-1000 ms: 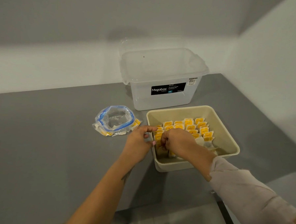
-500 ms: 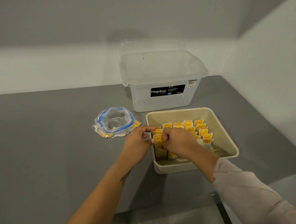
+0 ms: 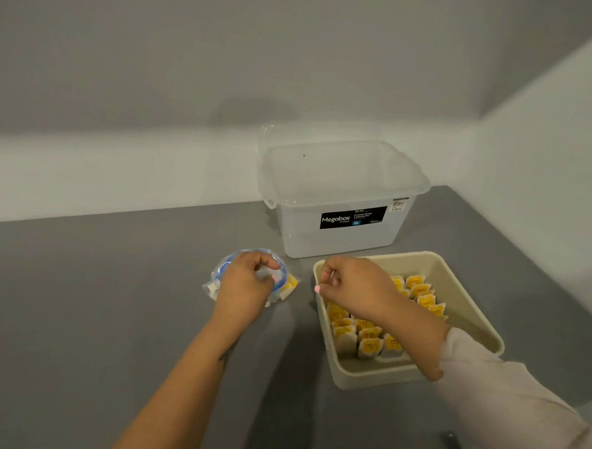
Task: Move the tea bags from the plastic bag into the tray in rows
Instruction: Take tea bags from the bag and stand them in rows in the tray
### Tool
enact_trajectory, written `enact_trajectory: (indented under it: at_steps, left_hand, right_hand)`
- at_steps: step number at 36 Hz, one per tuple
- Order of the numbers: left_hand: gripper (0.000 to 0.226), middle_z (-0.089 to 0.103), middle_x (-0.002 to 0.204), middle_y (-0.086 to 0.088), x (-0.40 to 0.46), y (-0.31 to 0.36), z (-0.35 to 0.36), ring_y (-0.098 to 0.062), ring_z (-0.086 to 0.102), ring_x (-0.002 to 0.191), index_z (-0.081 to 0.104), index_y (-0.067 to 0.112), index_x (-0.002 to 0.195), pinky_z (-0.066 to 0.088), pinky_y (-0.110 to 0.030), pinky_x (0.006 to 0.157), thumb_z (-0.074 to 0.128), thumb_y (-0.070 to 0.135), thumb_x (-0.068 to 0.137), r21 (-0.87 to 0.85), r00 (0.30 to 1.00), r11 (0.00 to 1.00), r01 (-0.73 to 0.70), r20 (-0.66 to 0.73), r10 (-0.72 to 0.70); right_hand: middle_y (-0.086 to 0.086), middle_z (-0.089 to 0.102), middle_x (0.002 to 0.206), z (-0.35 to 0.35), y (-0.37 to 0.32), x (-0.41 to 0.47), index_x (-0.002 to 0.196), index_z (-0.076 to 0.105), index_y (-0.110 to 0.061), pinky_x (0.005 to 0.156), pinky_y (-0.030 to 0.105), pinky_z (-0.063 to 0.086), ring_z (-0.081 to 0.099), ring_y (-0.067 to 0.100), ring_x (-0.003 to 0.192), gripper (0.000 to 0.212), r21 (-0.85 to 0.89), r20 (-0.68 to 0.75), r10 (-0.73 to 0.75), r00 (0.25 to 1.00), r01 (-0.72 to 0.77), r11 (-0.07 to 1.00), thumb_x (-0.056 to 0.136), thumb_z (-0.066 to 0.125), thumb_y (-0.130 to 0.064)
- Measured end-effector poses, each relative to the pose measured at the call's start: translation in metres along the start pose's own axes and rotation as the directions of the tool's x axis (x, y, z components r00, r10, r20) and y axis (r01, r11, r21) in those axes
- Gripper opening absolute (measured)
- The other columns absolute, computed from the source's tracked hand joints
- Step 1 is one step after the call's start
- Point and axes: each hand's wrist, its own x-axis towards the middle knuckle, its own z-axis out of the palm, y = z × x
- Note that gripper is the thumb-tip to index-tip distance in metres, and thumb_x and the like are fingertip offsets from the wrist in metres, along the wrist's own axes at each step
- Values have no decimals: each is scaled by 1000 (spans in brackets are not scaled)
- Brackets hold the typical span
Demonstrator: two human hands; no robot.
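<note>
A clear plastic bag (image 3: 286, 285) with a blue zip rim lies on the grey table, with a few yellow-and-white tea bags (image 3: 291, 283) showing inside it. My left hand (image 3: 247, 283) sits on top of it, fingers curled down into its mouth; what they hold is hidden. Right of it, the beige tray (image 3: 468, 305) holds several rows of upright yellow-labelled tea bags (image 3: 367, 341). My right hand (image 3: 353, 284) hovers over the tray's far left corner, loosely curled, with nothing visible in it.
A translucent Megabox storage box (image 3: 340, 199) with its lid on stands behind the tray, against the white wall. The grey table (image 3: 94, 316) meets walls at the back and right. Its front edge runs close beneath the tray.
My left hand left the tray's rim and moved left onto the plastic bag. My right hand lifted off the tea bag rows and drew back to the tray's far left corner.
</note>
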Motion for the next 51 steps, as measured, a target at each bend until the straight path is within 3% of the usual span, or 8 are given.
enact_trajectory:
  at_steps: [5,8,11,17,27,31,39,51]
  left_hand:
    - [34,58,108,-3,39,-18,-16,-19,56,96,50,26,66,44,-26,77,59,-6,76,190,999,981,-43,-5,45]
    - [27,55,116,-8,60,-24,-19,-25,56,97,55,18,99,42,-28,73,61,2,79,351,995,936,-29,100,-7]
    - [58,48,135,-6,78,-33,-17,-26,51,117,37,20,137,44,-34,88,59,9,84,487,971,872,-56,229,-66]
    - [55,57,127,-1,99,-50,-16,-22,56,115,40,28,139,49,-36,92,59,23,87,664,941,738,-121,313,-127]
    - [38,62,113,-8,91,-71,-26,-25,60,101,46,19,127,48,-33,81,52,27,90,583,951,810,-54,277,-136]
    - [39,59,107,-6,86,-78,-35,-19,55,88,47,15,122,45,-29,73,56,29,86,516,933,857,3,307,-189]
    - [86,46,138,-7,92,-68,-42,-25,52,120,30,19,142,45,-38,99,79,31,73,350,951,936,-26,298,-85]
    - [31,62,102,-5,91,-70,-37,-16,58,83,54,14,120,48,-24,73,59,19,90,334,942,942,-21,323,-93]
  right_hand:
    - [-7,58,80,-1,-36,11,84,55,-25,62,23,39,56,14,79,12,76,-15,2,1000,0,997,86,64,-32]
    - [-8,57,77,12,-56,18,83,56,-25,64,22,39,57,14,78,11,109,-5,39,999,-38,993,87,63,-31]
    - [2,65,94,33,-73,24,92,60,-22,75,25,43,61,20,93,6,61,69,79,994,-84,995,92,54,-25]
    - [5,61,116,89,-85,40,120,54,-17,84,28,48,60,20,101,29,176,157,337,928,-362,916,98,42,-33]
    - [7,55,124,115,-88,66,130,35,-11,86,28,45,57,24,113,55,275,58,562,825,-554,786,88,63,-34]
    - [10,56,121,102,-90,63,126,35,-11,87,34,46,57,27,111,42,237,-22,510,860,-491,838,92,57,-22]
    - [0,59,93,67,-104,63,109,36,-25,75,27,52,62,18,82,20,135,-176,278,944,-257,957,95,51,-27]
    - [3,63,108,75,-81,64,120,38,-26,77,26,53,62,16,85,31,90,-150,292,944,-281,955,95,56,-26]
